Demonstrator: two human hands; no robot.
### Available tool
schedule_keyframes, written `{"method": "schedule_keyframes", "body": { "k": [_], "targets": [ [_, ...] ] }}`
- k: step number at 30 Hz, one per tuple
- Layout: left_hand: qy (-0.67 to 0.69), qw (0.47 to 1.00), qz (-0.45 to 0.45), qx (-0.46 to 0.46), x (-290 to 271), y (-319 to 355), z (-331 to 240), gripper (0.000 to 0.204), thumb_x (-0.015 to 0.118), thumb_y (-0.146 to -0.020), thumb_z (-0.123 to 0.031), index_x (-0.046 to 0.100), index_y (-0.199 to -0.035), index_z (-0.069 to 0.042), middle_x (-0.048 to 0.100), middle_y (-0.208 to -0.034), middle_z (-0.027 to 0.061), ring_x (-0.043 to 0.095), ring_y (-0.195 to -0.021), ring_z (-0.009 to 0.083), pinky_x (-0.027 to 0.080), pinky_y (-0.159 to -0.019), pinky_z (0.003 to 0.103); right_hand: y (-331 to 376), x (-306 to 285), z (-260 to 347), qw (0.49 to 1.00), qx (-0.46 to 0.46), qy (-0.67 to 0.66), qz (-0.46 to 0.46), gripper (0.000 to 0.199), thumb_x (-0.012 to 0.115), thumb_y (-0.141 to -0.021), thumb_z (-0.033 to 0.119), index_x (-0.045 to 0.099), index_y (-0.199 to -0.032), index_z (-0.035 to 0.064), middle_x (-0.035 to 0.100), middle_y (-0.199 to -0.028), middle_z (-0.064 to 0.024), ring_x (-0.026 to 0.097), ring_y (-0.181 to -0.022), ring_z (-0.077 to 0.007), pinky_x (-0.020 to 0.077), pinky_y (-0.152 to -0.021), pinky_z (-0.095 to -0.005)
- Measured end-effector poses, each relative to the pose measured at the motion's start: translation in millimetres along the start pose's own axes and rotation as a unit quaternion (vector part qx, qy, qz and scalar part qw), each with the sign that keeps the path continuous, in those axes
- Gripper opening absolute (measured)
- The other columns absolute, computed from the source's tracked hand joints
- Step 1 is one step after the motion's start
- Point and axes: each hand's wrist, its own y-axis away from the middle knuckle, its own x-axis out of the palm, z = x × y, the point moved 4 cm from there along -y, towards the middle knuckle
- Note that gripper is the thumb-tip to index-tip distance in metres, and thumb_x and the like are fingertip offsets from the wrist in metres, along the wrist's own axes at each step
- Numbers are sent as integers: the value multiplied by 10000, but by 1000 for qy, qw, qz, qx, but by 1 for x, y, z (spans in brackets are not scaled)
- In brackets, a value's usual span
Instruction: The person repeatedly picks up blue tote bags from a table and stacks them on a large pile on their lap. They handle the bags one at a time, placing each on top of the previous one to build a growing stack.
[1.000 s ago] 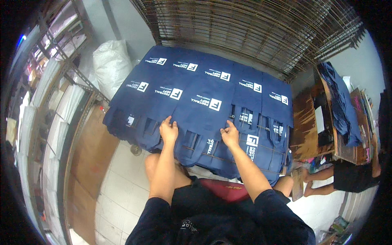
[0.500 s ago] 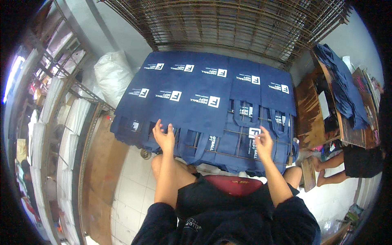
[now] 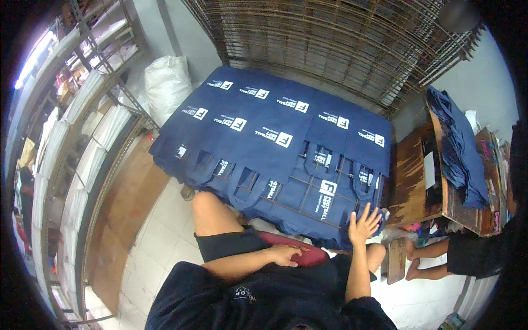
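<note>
Head view, far left corner: a white sack [image 3: 166, 88] stands just beyond the wire rack [image 3: 300, 180].
Navy bags: 5 prints along the rack's far edge, 3 nearer, stopping short of the near right corner; bags [image 3: 264, 154] lie flat, print up, probably so prints stay uncovered.
Left hand [image 3: 285, 255]: off the rack's near edge, loosely bent on a maroon seat [image 3: 313, 254], holding nothing visible, seemingly resting.
Right hand [image 3: 363, 225]: fingers spread wide at the near right corner, gripping nothing; contact unclear.
Wooden stand [image 3: 410, 190]: beyond the right edge.
</note>
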Motion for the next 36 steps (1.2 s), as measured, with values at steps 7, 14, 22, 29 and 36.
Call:
{"method": "schedule_keyframes", "body": {
  "k": [7,14,22,29,36],
  "targets": [
    [9,995,33,-95,15,-11,24,427,604,-800,-514,525,-803,-94,616,-771,95,598,-737,275,428,-616,415,3,4,5,999,-10,-43,25,714,400,-901,497,157,-1456,120,119,-1490,-217,36,-1378,-411,19,-1090,-535],
    [19,994,54,-97,15,-20,24,433,612,-796,-523,534,-786,-97,598,-714,83,583,-680,235,429,-594,379,5,-1,-1,998,-4,-60,31,846,445,-840,594,146,-1455,96,81,-1495,-231,6,-1380,-417,19,-1098,-529],
    [-15,996,62,-67,20,-17,29,414,495,-896,-477,601,-1010,-94,586,-649,62,574,-613,180,445,-589,340,6,-5,1,991,-40,-123,-32,934,531,-776,619,165,-1442,76,151,-1458,-259,92,-1361,-429,90,-1098,-522],
    [20,998,-42,34,0,-13,-32,442,295,-973,-353,500,-1285,-117,626,-1014,158,572,-996,305,417,-895,388,11,-23,-10,970,6,-219,-101,963,584,-760,589,145,-1439,66,153,-1452,-258,104,-1353,-431,90,-1087,-536],
    [75,993,-85,35,-9,-12,-31,321,434,-896,-209,672,-846,1,496,-1316,97,451,-1206,320,345,-1012,361,-6,-129,-42,904,-44,-280,-320,736,693,-735,309,373,-1329,17,377,-1330,-205,371,-1221,-379,284,-1017,-454]
  ]
}}
